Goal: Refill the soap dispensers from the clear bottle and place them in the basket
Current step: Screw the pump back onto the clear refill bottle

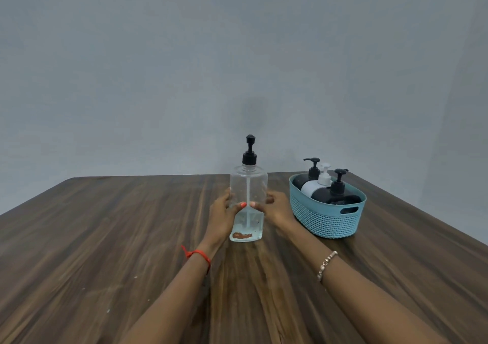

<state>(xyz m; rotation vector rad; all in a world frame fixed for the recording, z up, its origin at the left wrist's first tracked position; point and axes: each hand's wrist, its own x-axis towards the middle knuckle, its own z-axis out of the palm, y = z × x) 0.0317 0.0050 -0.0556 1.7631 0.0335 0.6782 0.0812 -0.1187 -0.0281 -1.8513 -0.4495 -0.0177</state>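
Observation:
A clear bottle (248, 185) with a black pump top stands upright on the wooden table, with a little liquid at its bottom. My left hand (223, 215) grips its left side and my right hand (276, 207) grips its right side, thumbs meeting at the front. To the right sits a light blue woven basket (323, 221). Inside it lean two black dispensers (335, 193) (307, 176) with black pumps and, between them, a white dispenser (315, 185) with a white pump.
The dark wooden table (105, 238) stretches wide to the left and toward me. Its far edge runs along a plain grey wall (237, 66) just behind the bottle and basket.

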